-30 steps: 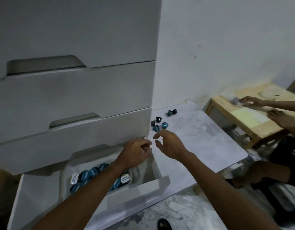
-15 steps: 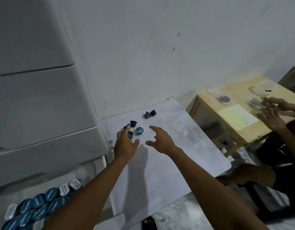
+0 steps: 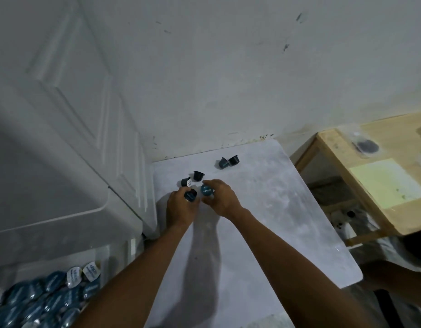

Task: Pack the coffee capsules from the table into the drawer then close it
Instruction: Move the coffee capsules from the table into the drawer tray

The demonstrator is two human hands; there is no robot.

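Left hand (image 3: pixel 181 207) and right hand (image 3: pixel 220 200) each pinch a capsule (table's (image 3: pixel 287 221) right side bare).

The table (image 3: pixel 264 209) top was pale grey with a mottled, marble-like pattern, and the loose capsules (image 3: pixel 198 175) on it had dark, near-black bodies, one (image 3: pixel 207 191) showing a teal-blue lid with pale lettering. The capsules in the drawer (image 3: pixel 46 297) had teal-blue lids, with a few white-lidded ones (image 3: pixel 82 274) among them. The drawer unit (image 3: pixel 50 162) and the wall (image 3: pixel 228 67) were off-white, the wall carrying small dark marks, and the side table (image 3: pixel 382 176) was light natural wood with a pale yellow sheet (image 3: pixel 387 181).

Print on the capsule lids (image 3: pixel 207 191) is unreadable
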